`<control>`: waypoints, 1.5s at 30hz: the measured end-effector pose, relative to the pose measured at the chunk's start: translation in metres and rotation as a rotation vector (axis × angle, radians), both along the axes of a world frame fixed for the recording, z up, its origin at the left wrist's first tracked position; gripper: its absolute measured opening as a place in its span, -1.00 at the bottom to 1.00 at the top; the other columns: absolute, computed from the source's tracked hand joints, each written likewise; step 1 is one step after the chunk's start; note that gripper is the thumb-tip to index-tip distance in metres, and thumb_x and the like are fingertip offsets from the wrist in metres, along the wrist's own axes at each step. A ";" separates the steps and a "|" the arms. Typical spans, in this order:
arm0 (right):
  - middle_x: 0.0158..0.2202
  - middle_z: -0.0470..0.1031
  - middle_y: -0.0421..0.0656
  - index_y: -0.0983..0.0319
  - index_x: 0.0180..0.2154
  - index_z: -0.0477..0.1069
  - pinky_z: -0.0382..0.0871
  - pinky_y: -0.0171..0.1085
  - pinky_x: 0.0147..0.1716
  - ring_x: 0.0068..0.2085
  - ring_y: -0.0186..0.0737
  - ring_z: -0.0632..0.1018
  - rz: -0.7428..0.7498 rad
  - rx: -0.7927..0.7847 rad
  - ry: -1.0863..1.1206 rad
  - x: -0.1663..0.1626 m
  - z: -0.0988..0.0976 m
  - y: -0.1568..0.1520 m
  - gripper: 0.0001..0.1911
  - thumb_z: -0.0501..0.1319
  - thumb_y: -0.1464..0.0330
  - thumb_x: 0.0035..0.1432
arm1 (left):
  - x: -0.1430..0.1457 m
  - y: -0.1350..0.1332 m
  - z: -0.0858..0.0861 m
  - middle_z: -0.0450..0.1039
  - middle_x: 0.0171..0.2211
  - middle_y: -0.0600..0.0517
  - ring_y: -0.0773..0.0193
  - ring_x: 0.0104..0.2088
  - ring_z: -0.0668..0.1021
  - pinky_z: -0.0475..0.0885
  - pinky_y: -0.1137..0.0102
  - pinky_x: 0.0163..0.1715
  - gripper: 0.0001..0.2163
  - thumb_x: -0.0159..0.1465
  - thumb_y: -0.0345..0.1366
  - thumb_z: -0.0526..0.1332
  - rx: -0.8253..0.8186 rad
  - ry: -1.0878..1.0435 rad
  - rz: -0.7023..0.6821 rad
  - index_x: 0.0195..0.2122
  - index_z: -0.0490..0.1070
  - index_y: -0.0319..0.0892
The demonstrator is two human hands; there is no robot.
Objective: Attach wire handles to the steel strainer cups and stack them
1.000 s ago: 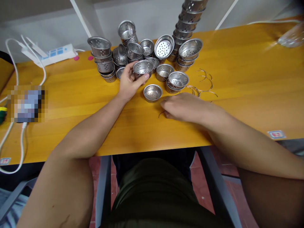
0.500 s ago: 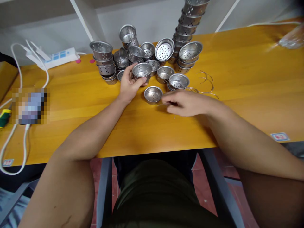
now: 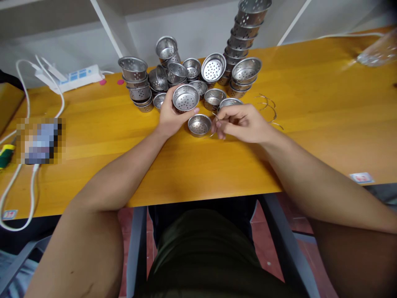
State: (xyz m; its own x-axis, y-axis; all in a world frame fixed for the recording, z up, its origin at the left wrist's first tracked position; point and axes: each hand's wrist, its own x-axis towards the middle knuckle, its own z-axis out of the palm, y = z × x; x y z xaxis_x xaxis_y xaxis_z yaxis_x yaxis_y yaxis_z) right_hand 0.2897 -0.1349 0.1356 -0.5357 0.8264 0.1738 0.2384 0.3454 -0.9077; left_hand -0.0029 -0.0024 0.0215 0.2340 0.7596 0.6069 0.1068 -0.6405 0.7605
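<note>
Your right hand [image 3: 248, 124] has shifted from the near right side of the lone cup [image 3: 199, 126] to directly right of it, and has rolled so your thumb and curled fingers show. The thin wire [image 3: 215, 115] at your fingertips trailed near-right of the lone cup a second ago; now it pokes up just right of its rim. Beyond and left of the lone cup, your left hand [image 3: 169, 118] has tipped the held cup [image 3: 185, 99] toward you, baring more of its floor

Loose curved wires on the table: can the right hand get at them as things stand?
Probably yes: the loose curved wires lie close beside the right hand with nothing standing between, though its grip is taken up by a thin wire.
</note>
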 end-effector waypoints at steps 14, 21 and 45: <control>-0.33 0.77 -0.14 0.03 -0.33 0.48 0.67 -0.07 -0.45 -0.50 -0.17 0.64 -0.231 0.060 0.171 -0.005 0.005 -0.002 -0.31 0.64 -0.31 0.44 | 0.002 0.004 -0.013 0.60 0.39 -0.10 -0.14 0.48 0.78 0.70 -0.12 0.62 0.02 0.33 0.48 0.76 0.014 -0.002 0.046 0.55 0.33 0.13; -0.25 0.79 -0.12 0.00 -0.27 0.46 0.71 -0.02 -0.39 -0.45 -0.10 0.66 -0.227 0.055 0.144 -0.003 0.003 -0.001 -0.37 0.53 -0.29 0.58 | 0.000 0.005 -0.013 0.60 0.35 -0.11 -0.15 0.45 0.76 0.73 -0.14 0.56 -0.05 0.38 0.44 0.72 0.000 -0.040 -0.041 0.56 0.39 0.13; -0.27 0.71 -0.14 -0.02 -0.02 0.75 0.61 -0.03 -0.39 -0.38 -0.05 0.62 -0.308 0.063 0.214 0.003 -0.008 0.011 -0.55 0.73 -0.16 0.43 | 0.002 -0.014 0.004 0.69 0.31 -0.11 -0.26 0.49 0.76 0.67 -0.25 0.65 -0.03 0.28 0.44 0.81 -0.036 0.004 0.023 0.51 0.53 0.07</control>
State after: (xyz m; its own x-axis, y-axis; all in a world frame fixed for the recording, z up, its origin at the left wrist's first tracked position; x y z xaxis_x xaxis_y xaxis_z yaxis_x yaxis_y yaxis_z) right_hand 0.2927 -0.1236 0.1271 -0.2094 0.9273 0.3101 0.1470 0.3434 -0.9276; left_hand -0.0012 -0.0163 0.0257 0.2185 0.7859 0.5785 0.1242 -0.6104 0.7823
